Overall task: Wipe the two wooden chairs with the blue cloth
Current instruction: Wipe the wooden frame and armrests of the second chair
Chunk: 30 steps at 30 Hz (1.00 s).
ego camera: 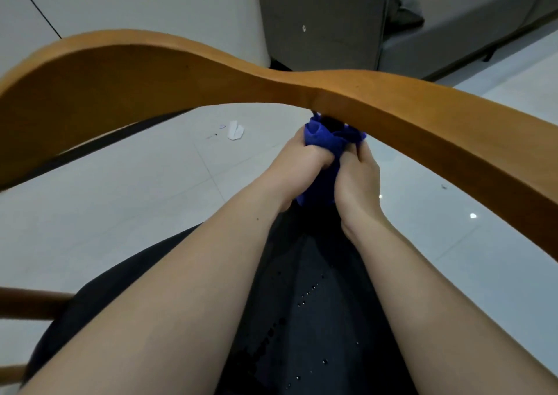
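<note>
A wooden chair's curved back rail [187,80] sweeps across the view from left to lower right, close to the camera. Below it lies the chair's dark seat [305,319]. The blue cloth [324,141] is bunched up just under the rail, near its middle joint. My left hand [305,160] and my right hand [357,172] are both closed around the cloth, side by side, with its top sticking out above my fingers. Part of the cloth hangs below my hands. A second chair is not clearly visible.
A grey sofa [453,23] stands at the back right and a pale cushioned piece [151,5] at the back left. Scraps of white paper [235,130] lie on the light tiled floor [136,189]. Wooden chair parts [33,302] show at the lower left.
</note>
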Available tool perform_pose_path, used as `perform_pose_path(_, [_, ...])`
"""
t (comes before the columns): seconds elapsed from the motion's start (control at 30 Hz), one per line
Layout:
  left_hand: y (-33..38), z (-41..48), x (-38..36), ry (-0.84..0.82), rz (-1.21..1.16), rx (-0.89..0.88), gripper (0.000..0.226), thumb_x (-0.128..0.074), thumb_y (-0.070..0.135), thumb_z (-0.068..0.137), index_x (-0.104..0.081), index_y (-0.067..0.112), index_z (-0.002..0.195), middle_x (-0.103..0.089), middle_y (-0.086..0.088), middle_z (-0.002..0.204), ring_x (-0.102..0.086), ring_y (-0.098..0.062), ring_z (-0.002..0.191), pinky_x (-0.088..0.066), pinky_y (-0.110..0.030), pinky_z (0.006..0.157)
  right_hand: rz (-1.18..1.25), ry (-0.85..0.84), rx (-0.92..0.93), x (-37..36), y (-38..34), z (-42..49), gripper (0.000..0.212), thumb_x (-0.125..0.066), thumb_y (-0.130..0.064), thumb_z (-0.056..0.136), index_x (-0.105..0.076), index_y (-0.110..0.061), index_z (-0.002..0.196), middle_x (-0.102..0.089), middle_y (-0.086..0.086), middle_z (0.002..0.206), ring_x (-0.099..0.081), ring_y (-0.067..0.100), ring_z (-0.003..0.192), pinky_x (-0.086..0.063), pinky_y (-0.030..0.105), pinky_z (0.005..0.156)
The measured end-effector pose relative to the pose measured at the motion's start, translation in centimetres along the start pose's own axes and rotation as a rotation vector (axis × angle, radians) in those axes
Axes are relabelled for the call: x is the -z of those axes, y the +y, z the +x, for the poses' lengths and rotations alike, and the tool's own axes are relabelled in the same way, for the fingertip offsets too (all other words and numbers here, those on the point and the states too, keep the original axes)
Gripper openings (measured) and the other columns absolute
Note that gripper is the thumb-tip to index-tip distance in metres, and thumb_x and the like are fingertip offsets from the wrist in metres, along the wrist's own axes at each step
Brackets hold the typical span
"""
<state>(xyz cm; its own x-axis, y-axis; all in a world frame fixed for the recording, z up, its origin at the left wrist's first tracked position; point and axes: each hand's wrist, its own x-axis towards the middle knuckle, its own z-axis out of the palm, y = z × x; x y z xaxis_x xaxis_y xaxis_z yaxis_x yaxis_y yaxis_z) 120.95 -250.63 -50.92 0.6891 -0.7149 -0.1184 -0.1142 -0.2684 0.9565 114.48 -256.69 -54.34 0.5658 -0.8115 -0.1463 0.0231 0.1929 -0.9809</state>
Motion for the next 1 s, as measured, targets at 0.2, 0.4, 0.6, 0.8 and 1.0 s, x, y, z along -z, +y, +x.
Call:
perform_pose_path(0.2, [-2.0, 0.6, -0.4, 0.006, -0.066, 0.070, 0.050, -0.051, 0.001, 0.073, -0.058, 0.012, 0.122, -0.069, -0.007, 0.092, -0.067, -0.019, 0.085, -0.053, -0.028, 0.072, -0.093, -0.009, -0.014, 0.5, 1.6, 0.7, 0.027, -0.038, -0.035, 0.104, -0.065, -0.039, 0.104, -0.070, -0.009, 0.103, -0.066, 0.012, 0.099, -0.052, 0.037, 0.092])
perform_pose_path(0.4, [-1.6, -1.7, -2.2, 0.117, -0.083, -0.037, 0.042, -0.056, -0.006, 0.086, -0.046, 0.035, 0.092, -0.060, 0.003, 0.087, -0.061, 0.006, 0.065, -0.049, -0.009, 0.059, -0.038, 0.045, -0.104, 0.9, 0.5, 0.7, 0.023, -0.047, -0.028, 0.101, -0.068, -0.024, 0.094, -0.071, -0.005, 0.088, -0.066, 0.013, 0.081, -0.049, 0.028, 0.069])
perform_pose_path(0.6, [-2.2, -4.6, -5.0, 0.528, -0.045, -0.228, 0.049, -0.075, 0.028, 0.078, -0.043, 0.038, 0.114, -0.048, 0.010, 0.121, -0.052, -0.007, 0.116, -0.047, -0.033, 0.101, 0.624, -0.048, -0.273, 2.4, -2.9, 1.2, 0.029, -0.036, -0.013, 0.104, -0.060, -0.003, 0.117, -0.061, 0.020, 0.128, -0.058, 0.031, 0.119, -0.043, 0.046, 0.105])
perform_pose_path(0.8, [-0.7, -4.6, -6.7, 0.571, -0.102, -0.265, 0.044, -0.070, 0.018, 0.087, -0.048, 0.025, 0.124, -0.044, 0.009, 0.125, -0.049, -0.009, 0.119, -0.046, -0.035, 0.104, 0.546, -0.128, -0.433, 2.7, -4.0, 1.4, 0.043, -0.033, -0.026, 0.107, -0.044, -0.002, 0.142, -0.051, 0.016, 0.139, -0.046, 0.029, 0.132, -0.034, 0.043, 0.110])
perform_pose_path(1.0, [-2.4, -3.5, -4.0, 0.401, -0.086, -0.166, 0.034, -0.077, 0.017, 0.080, -0.054, 0.030, 0.100, -0.060, 0.002, 0.109, -0.062, -0.007, 0.096, -0.055, -0.030, 0.087, 0.126, -0.222, -0.323, 1.3, -3.0, 2.4, 0.041, -0.049, -0.036, 0.096, -0.064, 0.000, 0.108, -0.065, 0.024, 0.114, -0.064, 0.036, 0.103, -0.050, 0.045, 0.096])
